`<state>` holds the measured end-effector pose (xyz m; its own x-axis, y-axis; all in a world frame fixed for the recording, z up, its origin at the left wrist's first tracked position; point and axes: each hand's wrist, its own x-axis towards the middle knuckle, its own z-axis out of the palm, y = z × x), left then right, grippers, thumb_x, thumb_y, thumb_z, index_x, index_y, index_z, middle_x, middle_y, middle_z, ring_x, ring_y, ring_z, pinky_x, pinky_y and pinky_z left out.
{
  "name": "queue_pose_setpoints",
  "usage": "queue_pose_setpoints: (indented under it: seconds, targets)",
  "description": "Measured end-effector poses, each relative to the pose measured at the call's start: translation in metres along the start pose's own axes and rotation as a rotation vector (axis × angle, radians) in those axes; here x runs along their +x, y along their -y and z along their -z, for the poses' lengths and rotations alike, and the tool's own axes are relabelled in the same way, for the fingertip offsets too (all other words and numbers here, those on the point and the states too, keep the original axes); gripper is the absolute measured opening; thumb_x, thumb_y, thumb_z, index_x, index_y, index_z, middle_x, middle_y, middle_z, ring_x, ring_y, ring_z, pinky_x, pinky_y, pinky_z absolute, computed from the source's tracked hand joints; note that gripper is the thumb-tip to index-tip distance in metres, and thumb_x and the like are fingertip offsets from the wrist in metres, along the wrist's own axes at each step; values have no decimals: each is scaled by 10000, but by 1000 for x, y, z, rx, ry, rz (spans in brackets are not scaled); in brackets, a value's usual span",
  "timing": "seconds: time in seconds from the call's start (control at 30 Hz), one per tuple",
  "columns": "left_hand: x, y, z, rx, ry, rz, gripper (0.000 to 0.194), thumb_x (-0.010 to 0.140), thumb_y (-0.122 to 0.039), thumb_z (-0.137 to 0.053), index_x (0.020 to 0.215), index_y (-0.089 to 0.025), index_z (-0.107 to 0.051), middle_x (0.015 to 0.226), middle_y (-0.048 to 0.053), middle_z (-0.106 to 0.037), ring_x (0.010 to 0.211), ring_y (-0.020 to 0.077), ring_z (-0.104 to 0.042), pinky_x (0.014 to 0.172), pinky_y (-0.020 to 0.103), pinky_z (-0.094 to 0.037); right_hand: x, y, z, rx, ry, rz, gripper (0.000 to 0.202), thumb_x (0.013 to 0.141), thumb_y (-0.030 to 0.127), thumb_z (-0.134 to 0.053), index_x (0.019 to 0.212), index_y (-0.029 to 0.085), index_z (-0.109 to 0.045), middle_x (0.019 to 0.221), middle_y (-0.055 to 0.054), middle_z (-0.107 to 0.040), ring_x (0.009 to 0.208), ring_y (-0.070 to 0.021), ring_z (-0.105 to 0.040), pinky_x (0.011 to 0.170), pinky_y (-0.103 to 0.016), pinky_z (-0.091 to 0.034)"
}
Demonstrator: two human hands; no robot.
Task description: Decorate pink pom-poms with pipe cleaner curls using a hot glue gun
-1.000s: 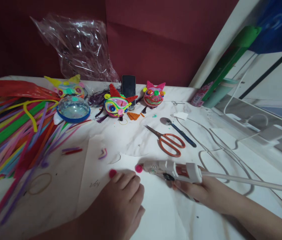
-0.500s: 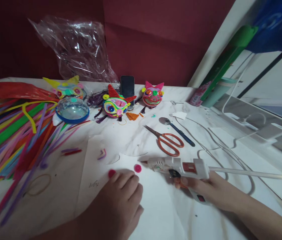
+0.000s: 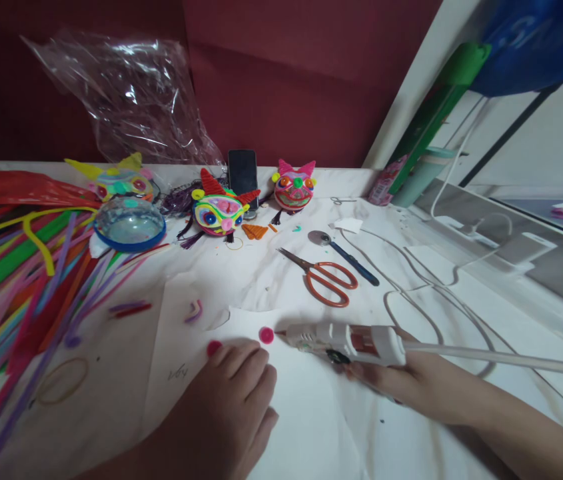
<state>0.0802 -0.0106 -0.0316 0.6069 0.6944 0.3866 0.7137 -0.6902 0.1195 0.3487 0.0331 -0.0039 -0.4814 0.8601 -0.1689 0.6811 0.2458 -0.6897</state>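
My right hand (image 3: 401,373) is wrapped round a white hot glue gun (image 3: 318,338) with a clear glue stick (image 3: 501,360) out of its back. The dark nozzle points left and is close to the right edge of a small round pink disc (image 3: 266,335); I cannot tell whether they touch. On a white sheet of paper (image 3: 306,420) rests my left hand (image 3: 234,393), its back upward and its fingers loosely bent. Beside its fingertips lies a second pink disc (image 3: 214,347), partly covered by them.
Orange-handled scissors (image 3: 328,283) and a blue-handled tool (image 3: 354,262) lie beyond the gun. Several colourful animal heads (image 3: 218,210) stand at the back near a phone (image 3: 242,175). Fuzzy craft stems (image 3: 21,267) and a glass bowl (image 3: 130,227) fill the left. Cables (image 3: 411,293) run at right.
The glue gun's nozzle has come down level with the nearer pink disc. The whole view has shifted slightly, so things appear further left. My left hand stays on the paper.
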Motion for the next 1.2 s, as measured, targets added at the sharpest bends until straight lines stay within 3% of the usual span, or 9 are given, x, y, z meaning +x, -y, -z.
queue_pose_setpoints:
  seconds: [0.17,0.63,0.83,1.2]
  targets:
    - [1,-1,1,4,8,-10,143,824,-158,-530,955,-152,-588,950,70,-638,962,238,-564,883,400,-474,2,1,0,-18,11,47,255,886,397,-503,961,208,-657,943,-62,-673,858,-224,-627,817,-337,-525]
    - [2,1,2,6,-65,-52,129,837,-164,-511,942,-151,-585,938,73,-643,938,235,-576,876,386,-471,2,4,1,17,-44,141,152,842,307,-557,872,213,-671,800,-26,-677,713,-186,-607,701,-274,-537]
    - [2,1,3,26,-42,-47,170,841,-143,-484,979,-152,-583,967,82,-645,963,237,-576,876,391,-477,1,5,0,-82,-57,110,192,868,332,-508,897,211,-654,874,-38,-674,759,-187,-624,687,-269,-516]
    - [1,2,1,40,-41,-37,102,826,-145,-482,890,-152,-562,882,75,-620,880,235,-572,834,396,-493,0,6,1,-48,-52,78,173,853,318,-530,902,214,-660,845,-28,-684,725,-181,-630,662,-254,-517]
